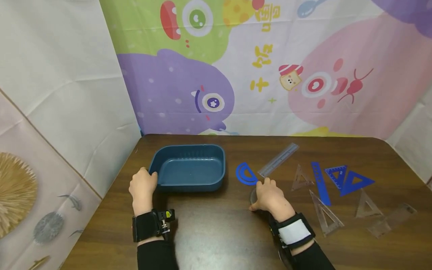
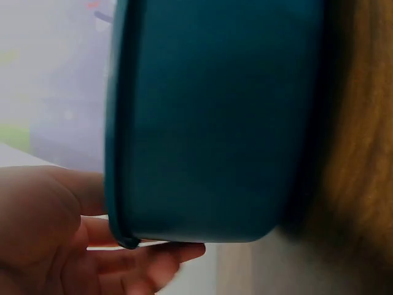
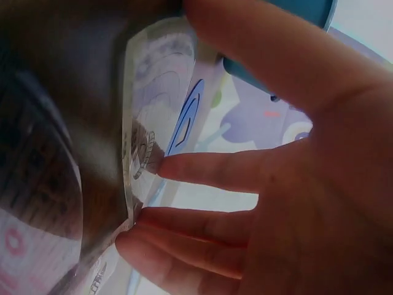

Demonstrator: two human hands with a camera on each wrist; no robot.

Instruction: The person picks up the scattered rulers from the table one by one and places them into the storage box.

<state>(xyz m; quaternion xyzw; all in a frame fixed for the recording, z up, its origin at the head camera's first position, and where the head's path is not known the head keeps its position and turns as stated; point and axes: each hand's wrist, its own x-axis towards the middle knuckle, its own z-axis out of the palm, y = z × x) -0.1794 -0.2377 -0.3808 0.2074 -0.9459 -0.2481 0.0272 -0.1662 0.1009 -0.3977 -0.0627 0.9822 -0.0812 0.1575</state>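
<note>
In the head view, my left hand (image 1: 143, 184) grips the left side of a dark teal plastic basin (image 1: 190, 188) standing on the table. The left wrist view shows the thumb at the basin's rim (image 2: 120, 153) and the other fingers around its end. My right hand (image 1: 270, 195) holds a clear protractor (image 1: 253, 195) by its edges, between thumb and fingertips, low over the tabletop; the hand hides much of it in the head view. From the right wrist, the clear protractor (image 3: 156, 74) appears tilted. Just beyond that hand lies a blue protractor (image 1: 249, 182).
A clear ruler (image 1: 278, 160) lies behind the right hand. Further right are a blue ruler (image 1: 320, 183), two blue set squares (image 1: 345, 187), several clear set squares (image 1: 322, 221) and another clear piece (image 1: 401, 215). A cartoon cloth (image 1: 263, 112) hangs at the table's back edge.
</note>
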